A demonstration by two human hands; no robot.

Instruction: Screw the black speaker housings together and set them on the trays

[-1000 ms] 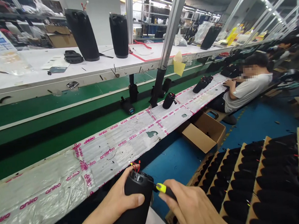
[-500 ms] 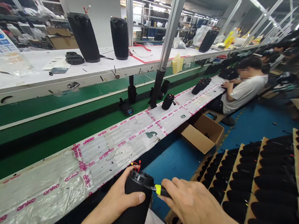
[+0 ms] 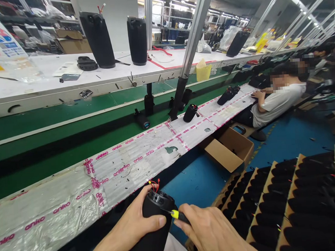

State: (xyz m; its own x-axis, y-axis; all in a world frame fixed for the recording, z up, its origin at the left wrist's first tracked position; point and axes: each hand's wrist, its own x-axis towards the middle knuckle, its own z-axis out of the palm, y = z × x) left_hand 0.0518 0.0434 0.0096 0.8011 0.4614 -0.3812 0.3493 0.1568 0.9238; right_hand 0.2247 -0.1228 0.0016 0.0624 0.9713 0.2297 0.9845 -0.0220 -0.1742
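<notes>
My left hand (image 3: 135, 226) is wrapped round a black fabric-covered cylindrical speaker body (image 3: 153, 232) at the bottom centre. Its open top end faces up and away, and red wires (image 3: 154, 184) stick out of it. My right hand (image 3: 212, 232) is closed on a small tool with a yellow and black handle (image 3: 179, 215). The tool's tip rests at the rim of the speaker's open end. Both hands sit just in front of the near edge of the workbench (image 3: 75, 191), which is covered in plastic film and pink printed tape.
A green conveyor belt (image 3: 57, 132) runs behind the bench, with a white shelf (image 3: 54, 81) above holding two upright black speakers (image 3: 98, 35). Cartons of black speaker bodies (image 3: 297, 204) fill the right. An open cardboard box (image 3: 228, 148) lies on the blue floor. A co-worker (image 3: 274, 102) sits further along.
My right hand has slid a little left, bringing the tool's tip closer against the speaker's rim. The view has shifted slightly; my left hand keeps its grip.
</notes>
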